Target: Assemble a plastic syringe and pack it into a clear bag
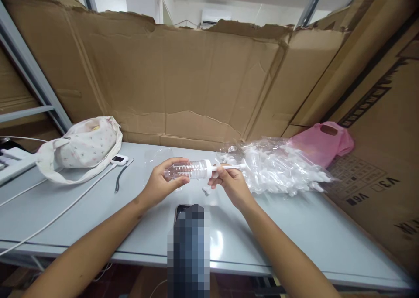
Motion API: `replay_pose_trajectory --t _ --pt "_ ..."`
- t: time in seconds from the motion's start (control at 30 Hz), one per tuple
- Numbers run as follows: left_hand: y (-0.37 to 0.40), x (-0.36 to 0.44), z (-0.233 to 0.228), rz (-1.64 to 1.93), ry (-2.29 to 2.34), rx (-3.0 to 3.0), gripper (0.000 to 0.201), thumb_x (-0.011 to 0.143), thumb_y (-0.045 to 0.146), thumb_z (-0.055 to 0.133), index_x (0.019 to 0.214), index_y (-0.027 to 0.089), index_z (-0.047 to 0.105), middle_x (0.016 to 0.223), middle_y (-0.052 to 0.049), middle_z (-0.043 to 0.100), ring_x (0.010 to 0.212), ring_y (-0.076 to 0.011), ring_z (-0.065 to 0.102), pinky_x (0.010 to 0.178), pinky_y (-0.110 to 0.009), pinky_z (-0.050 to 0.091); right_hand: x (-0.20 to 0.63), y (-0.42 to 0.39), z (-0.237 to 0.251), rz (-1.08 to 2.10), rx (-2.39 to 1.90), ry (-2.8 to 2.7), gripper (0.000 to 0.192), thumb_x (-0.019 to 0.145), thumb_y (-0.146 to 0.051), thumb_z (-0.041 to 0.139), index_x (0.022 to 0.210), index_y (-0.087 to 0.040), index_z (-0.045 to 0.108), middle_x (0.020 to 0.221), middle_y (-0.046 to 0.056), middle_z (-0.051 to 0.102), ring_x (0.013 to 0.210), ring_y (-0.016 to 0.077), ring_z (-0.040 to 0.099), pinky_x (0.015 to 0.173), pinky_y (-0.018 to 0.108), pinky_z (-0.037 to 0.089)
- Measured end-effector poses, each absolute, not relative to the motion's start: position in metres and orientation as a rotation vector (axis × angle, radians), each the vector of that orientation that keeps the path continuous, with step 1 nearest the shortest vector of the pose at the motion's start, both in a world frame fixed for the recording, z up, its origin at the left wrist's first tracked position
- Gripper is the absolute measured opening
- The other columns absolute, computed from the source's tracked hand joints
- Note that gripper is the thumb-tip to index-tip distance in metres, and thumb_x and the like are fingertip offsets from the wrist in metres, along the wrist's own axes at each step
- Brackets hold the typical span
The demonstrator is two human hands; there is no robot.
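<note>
My left hand (163, 181) is wrapped round a clear plastic bottle (191, 170) with ring-like marks along its wall. The bottle lies on its side in the air above the table, its white collar (208, 169) toward the right. At that collar, my right hand (231, 182) pinches a thin white stem (234, 167) that runs rightward from the bottle's mouth. Whether the stem is joined to the collar cannot be made out. A small whitish piece (206, 190) lies on the table below the right fingers.
A clear bag of white plastic parts (278, 169) lies at the right, with a pink bag (322, 143) behind. At the left are a white cloth bag (87, 145), a small white device (119, 159) and a cable. Cardboard (183, 80) walls the grey table (137, 241).
</note>
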State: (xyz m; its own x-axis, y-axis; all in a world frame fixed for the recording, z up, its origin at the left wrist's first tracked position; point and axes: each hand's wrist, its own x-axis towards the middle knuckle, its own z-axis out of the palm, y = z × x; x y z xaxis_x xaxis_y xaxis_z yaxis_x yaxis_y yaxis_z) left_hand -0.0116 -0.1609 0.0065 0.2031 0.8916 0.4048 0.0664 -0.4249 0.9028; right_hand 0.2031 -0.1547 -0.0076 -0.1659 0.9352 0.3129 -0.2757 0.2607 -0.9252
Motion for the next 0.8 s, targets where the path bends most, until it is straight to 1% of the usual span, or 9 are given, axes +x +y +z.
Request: replay_pose_trajectory --t 0.07,0.17,0.23,0.3,0.37,0.47,0.57,0.73,0.8 --pt "-0.159 -0.014 0.006 1.292 0.880 1.776 0.042 0.070 0.035 0.078 0.106 0.018 0.064 0.112 -0.009 0.068 0.099 -0.0239 0.067 0.082 -0.031 0.057 0.204 -0.155 -0.007 1.302 -0.700 -1.303 0.035 0.077 -0.048 0.068 0.066 -0.015 0.066 0.066 0.003 0.065 0.050 0.0126 0.063 0.044 0.024 0.051" --pt "-0.158 -0.015 0.002 1.318 0.851 1.861 0.041 0.072 0.033 0.077 0.108 0.020 0.063 0.112 -0.009 0.068 0.098 -0.0226 0.067 0.084 -0.031 0.057 0.204 -0.157 -0.005 1.375 -0.718 -1.266 0.036 0.077 -0.049 0.068 0.068 -0.015 0.063 0.063 0.002 0.065 0.047 0.0126 0.063 0.041 0.022 0.049" --pt "-0.158 -0.015 -0.001 1.338 0.828 1.944 0.042 0.072 0.031 0.077 0.111 0.021 0.062 0.112 -0.008 0.068 0.099 -0.0218 0.067 0.084 -0.030 0.057 0.203 -0.159 -0.003 1.417 -0.723 -1.228 0.034 0.076 -0.049 0.070 0.079 -0.016 0.062 0.060 0.001 0.065 0.046 0.0132 0.063 0.039 0.021 0.048" --pt "-0.159 -0.015 -0.004 1.362 0.796 2.055 0.044 0.072 0.029 0.077 0.113 0.021 0.061 0.113 -0.008 0.068 0.100 -0.0217 0.067 0.085 -0.031 0.057 0.202 -0.162 0.000 1.449 -0.718 -1.188 0.037 0.074 -0.048 0.072 0.091 -0.018 0.060 0.056 -0.002 0.065 0.043 0.0133 0.062 0.036 0.019 0.046" --pt "-0.161 -0.014 -0.006 1.394 0.780 2.158 0.044 0.074 0.027 0.076 0.114 0.021 0.061 0.114 -0.009 0.067 0.101 -0.0223 0.066 0.086 -0.033 0.056 0.200 -0.165 0.003 1.485 -0.710 -1.153 0.041 0.073 -0.049 0.072 0.096 -0.019 0.058 0.052 -0.003 0.063 0.040 0.0127 0.060 0.032 0.018 0.043" --pt "-0.164 -0.013 -0.009 1.408 0.809 2.258 0.043 0.076 0.026 0.073 0.117 0.021 0.059 0.115 -0.010 0.066 0.103 -0.0232 0.065 0.089 -0.036 0.055 0.198 -0.169 0.005 1.550 -0.703 -1.105 0.040 0.075 -0.050 0.069 0.095 -0.018 0.058 0.047 -0.005 0.059 0.034 0.0109 0.055 0.028 0.016 0.038" --pt "-0.164 -0.013 -0.010 1.402 0.841 2.329 0.043 0.077 0.027 0.072 0.117 0.022 0.058 0.115 -0.010 0.066 0.105 -0.0238 0.064 0.092 -0.038 0.054 0.197 -0.171 0.005 1.576 -0.704 -1.082 0.038 0.076 -0.050 0.067 0.094 -0.017 0.059 0.045 -0.006 0.058 0.032 0.0101 0.053 0.027 0.016 0.037" --pt "-0.159 -0.013 -0.013 1.330 0.883 2.453 0.043 0.080 0.030 0.068 0.121 0.022 0.054 0.117 -0.010 0.065 0.105 -0.0235 0.063 0.094 -0.039 0.052 0.196 -0.173 0.008 1.515 -0.741 -1.062 0.036 0.077 -0.048 0.067 0.094 -0.017 0.061 0.048 -0.006 0.057 0.035 0.0083 0.052 0.031 0.015 0.036" --pt "-0.155 -0.011 -0.014 1.285 0.927 2.501 0.044 0.083 0.029 0.064 0.124 0.022 0.050 0.122 -0.011 0.061 0.111 -0.0242 0.060 0.096 -0.040 0.050 0.199 -0.174 0.011 1.448 -0.765 -1.077 0.034 0.076 -0.046 0.069 0.091 -0.016 0.062 0.051 -0.005 0.058 0.038 0.0078 0.054 0.034 0.016 0.037"
